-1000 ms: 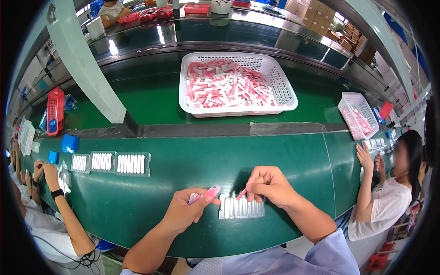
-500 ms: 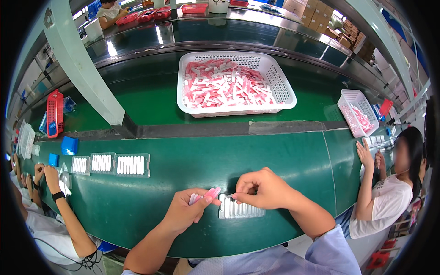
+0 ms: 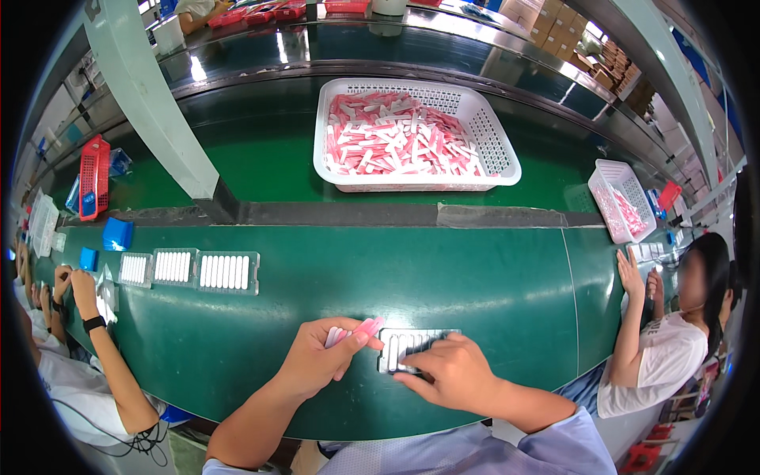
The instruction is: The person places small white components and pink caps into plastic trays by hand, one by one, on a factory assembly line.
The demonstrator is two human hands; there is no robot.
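Several slim pink and white sticks [image 3: 339, 336] are bunched in my left hand [image 3: 318, 355], which is closed around them, their pink ends towards the tray. Just right of it, a clear plastic tray [image 3: 386, 364] with parallel slots lies flat on the green work surface. My right hand [image 3: 459, 376] is over the tray's right and front part, thumb and index finger apart, the index fingertip down at the slots. Nothing shows between those fingers. The hand hides part of the tray, and I cannot tell which slots are filled.
Beyond the dark ledge [image 3: 332, 214] stands a white basket [image 3: 507, 176] heaped with pink and white sticks. Clear trays of white pieces [image 3: 229, 272] sit at the left, near blue packets [image 3: 118, 234]. Co-workers sit on both sides; a grey post [image 3: 150, 103] rises at the left.
My right hand has come down and nearer, from a pinch above the tray's far left corner to fingers spread over its slots. My left hand keeps its sticks. The view has shifted slightly.
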